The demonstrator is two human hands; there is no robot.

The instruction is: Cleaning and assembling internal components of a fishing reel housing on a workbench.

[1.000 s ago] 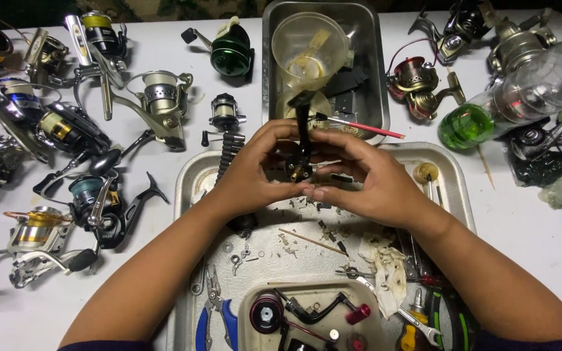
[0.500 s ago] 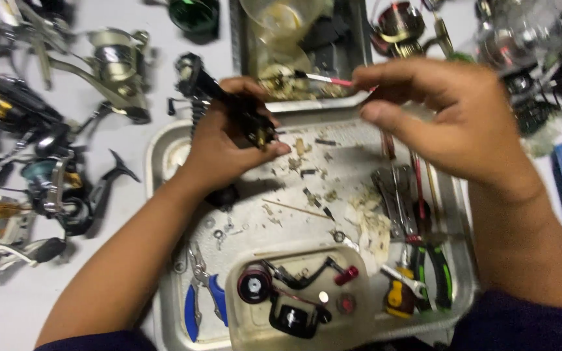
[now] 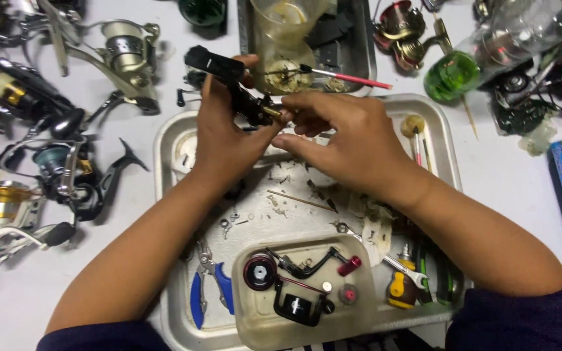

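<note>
- Trays first: a large metal tray (image 3: 170, 140) sits on the white table (image 3: 131, 97), strewn with small screws, thin pins and bits of debris.
- At its near edge lies a clear plastic tub (image 3: 245, 322) holding a round red-and-black spool, a black crank handle with a red knob, and a few small dark parts.
- Blue-handled pliers (image 3: 206, 292) lie left of the tub; a wrench (image 3: 401, 268) and other small hand tools lie to its right.
- A smaller metal tray (image 3: 362, 49) behind holds a clear cup and a pink-handled brush (image 3: 346, 78).
- The left hand (image 3: 226, 133) is raised over the big tray's far edge, its grip closed around a black reel body (image 3: 232, 84) held upright.
- The right hand (image 3: 343, 140) reaches in from the right, fingertips pinching narrowly at a brass part of the reel body.
- Other fishing reels (image 3: 60, 169) lie on the table, left and far right.
</note>
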